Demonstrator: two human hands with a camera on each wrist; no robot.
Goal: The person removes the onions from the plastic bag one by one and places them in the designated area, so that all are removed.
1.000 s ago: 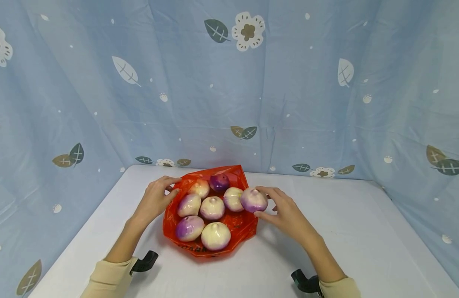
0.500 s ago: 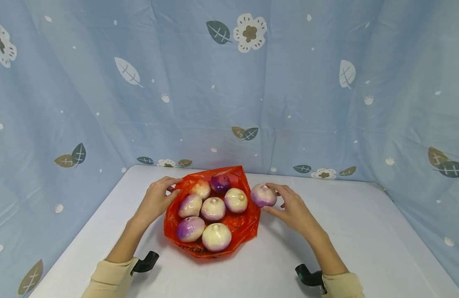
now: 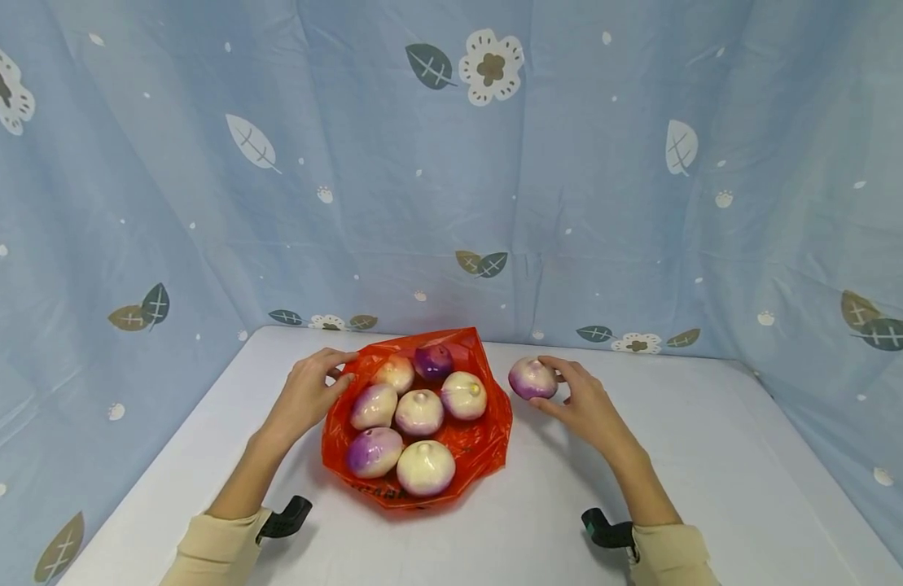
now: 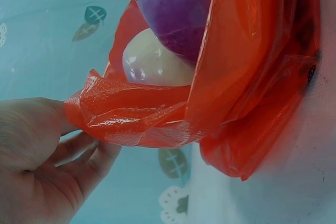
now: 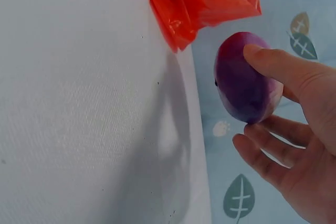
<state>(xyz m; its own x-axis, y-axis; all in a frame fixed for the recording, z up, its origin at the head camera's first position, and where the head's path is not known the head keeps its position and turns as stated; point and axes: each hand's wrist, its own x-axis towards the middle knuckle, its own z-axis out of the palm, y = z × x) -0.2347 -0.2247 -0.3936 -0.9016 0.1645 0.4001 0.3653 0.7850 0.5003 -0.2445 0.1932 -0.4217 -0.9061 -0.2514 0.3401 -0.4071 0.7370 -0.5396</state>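
Note:
In the head view, a red plastic bag (image 3: 479, 449) lies wide open on the table, with several glossy white-and-purple onions (image 3: 419, 412) inside. My left hand (image 3: 304, 396) pinches the bag's left rim; the left wrist view shows the red film (image 4: 131, 121) between thumb and fingers. To the right of the bag, my right hand (image 3: 589, 411) holds another onion (image 3: 532, 379) by thumb and fingertips. The right wrist view has this onion (image 5: 242, 85) purple side foremost, raised off the table and apart from the bag.
The white table (image 3: 686, 456) spreads out on both sides of the bag. A blue patterned curtain (image 3: 605, 203) hangs behind it and along the sides. Black curved mounts (image 3: 286, 518) stick out from both wrists near the sleeves.
My right hand has carried its onion from over the bag's right edge out to the right and slightly back. The left hand and the bag stay nearly where they were.

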